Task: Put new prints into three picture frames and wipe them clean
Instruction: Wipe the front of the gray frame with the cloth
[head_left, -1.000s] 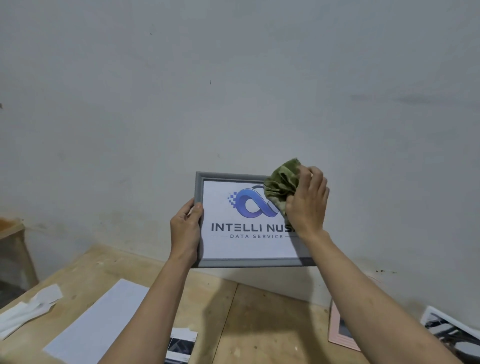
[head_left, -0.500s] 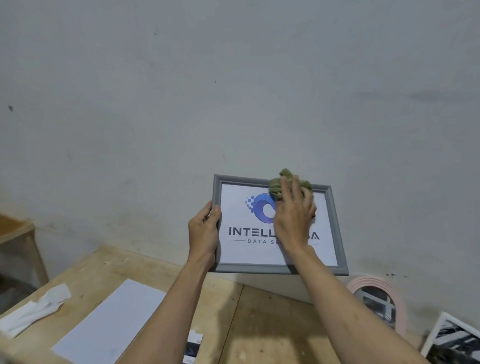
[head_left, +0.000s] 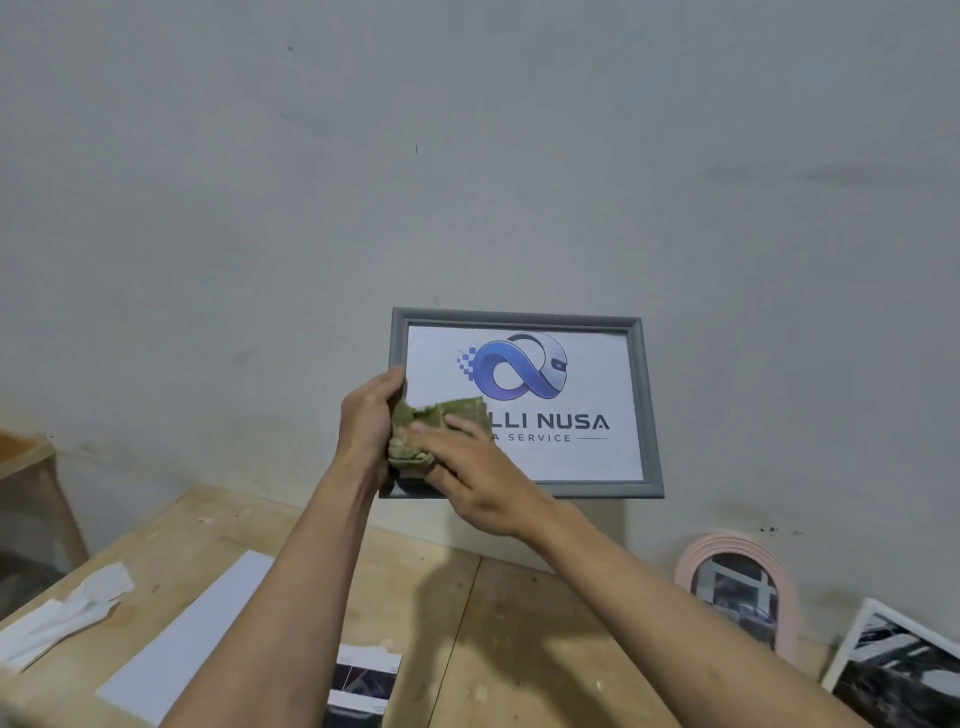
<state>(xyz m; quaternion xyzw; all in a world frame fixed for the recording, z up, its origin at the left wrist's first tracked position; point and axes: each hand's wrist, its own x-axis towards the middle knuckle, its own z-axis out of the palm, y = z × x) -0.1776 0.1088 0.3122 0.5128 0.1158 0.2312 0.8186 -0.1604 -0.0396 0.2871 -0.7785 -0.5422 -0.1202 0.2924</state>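
1. The grey frame (head_left: 644, 400) with a logo print (head_left: 550, 405) is held upright above the far side of the table (head_left: 467, 623).
2. The left hand (head_left: 366, 421) grips its left edge.
3. The right hand (head_left: 478, 475), fingers fairly straight, presses a green cloth (head_left: 421, 428) on the glass's lower left.
4. A pink arched frame (head_left: 737, 587) and a white frame (head_left: 893, 660) lean at right; white paper (head_left: 182, 639) lies near left.

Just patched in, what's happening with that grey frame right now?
A person holds the grey frame upright by its left edge with the left hand. The right hand presses a green cloth flat against the lower left of the glass, wiping it. A pink arched frame and a white frame lean against the wall beside it.
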